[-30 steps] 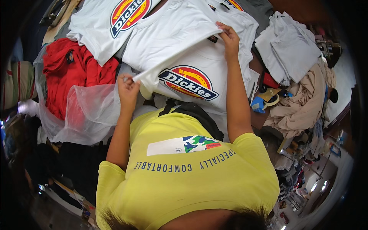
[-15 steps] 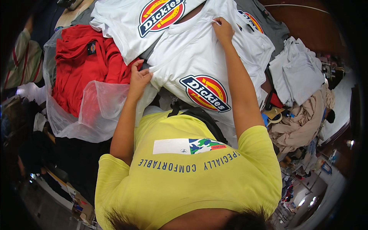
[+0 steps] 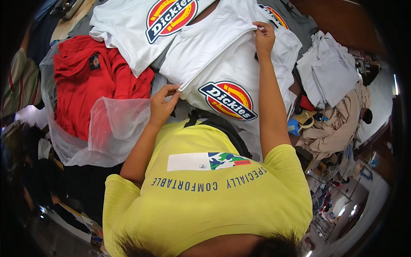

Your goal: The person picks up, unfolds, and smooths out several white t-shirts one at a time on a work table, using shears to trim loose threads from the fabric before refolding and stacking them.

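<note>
Hands pinching a folded white tee

Left hand point(image 3: 162, 105) and right hand point(image 3: 264, 37) both closed on the soft white T-shirt point(image 3: 222, 64) fold edge; crinkly clear plastic bag point(image 3: 113, 128) beside.

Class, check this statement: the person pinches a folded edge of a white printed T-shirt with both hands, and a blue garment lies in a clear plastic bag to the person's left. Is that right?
Not quite. The garment in the clear plastic bag is red, not blue, as the head view shows. The rest holds: the left hand and right hand both pinch a folded edge of the white printed T-shirt, and the bag lies to the person's left.
</note>
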The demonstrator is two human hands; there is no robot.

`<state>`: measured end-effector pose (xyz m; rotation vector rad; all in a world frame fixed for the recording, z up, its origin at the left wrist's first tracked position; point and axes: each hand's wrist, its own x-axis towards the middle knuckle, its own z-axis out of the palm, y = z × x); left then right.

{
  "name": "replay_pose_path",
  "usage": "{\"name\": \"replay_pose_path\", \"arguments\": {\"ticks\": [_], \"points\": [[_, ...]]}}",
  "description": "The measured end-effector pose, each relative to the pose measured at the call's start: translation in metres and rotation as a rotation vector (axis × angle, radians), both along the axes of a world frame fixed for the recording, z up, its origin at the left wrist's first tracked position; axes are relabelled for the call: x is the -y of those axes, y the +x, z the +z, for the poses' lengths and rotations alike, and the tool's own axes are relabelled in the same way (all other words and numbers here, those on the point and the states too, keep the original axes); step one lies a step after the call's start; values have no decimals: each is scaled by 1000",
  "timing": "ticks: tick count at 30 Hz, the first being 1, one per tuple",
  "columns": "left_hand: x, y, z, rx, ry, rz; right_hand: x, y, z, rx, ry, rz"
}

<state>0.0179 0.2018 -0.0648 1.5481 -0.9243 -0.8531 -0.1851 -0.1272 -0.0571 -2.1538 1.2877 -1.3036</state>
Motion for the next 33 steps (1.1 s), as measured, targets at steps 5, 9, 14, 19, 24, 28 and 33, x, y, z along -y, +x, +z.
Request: {"name": "replay_pose_path", "arguments": {"ticks": [5, 9, 14, 19, 24, 28, 33], "points": [[12, -7, 11, -38, 43, -65, -20, -34, 0, 162, 195, -2], [11, -5, 11, 258, -170, -166, -45, -52, 11, 415, 393, -49], [6, -11, 14, 649, -239, -500, -81, -100, -18, 574, 462, -98], [3, -23, 6, 518, -135, -621, -103, -120, -27, 593, 542, -116], [16, 14, -9, -67, -25, 34, -117, -87, 35, 728, 613, 288], [39, 36, -23, 133, 70, 229, -101, -139, 20, 153, 327, -28], [91, -48, 28, 897, -275, -56, -73, -211, -28, -14, 184, -403]]}}
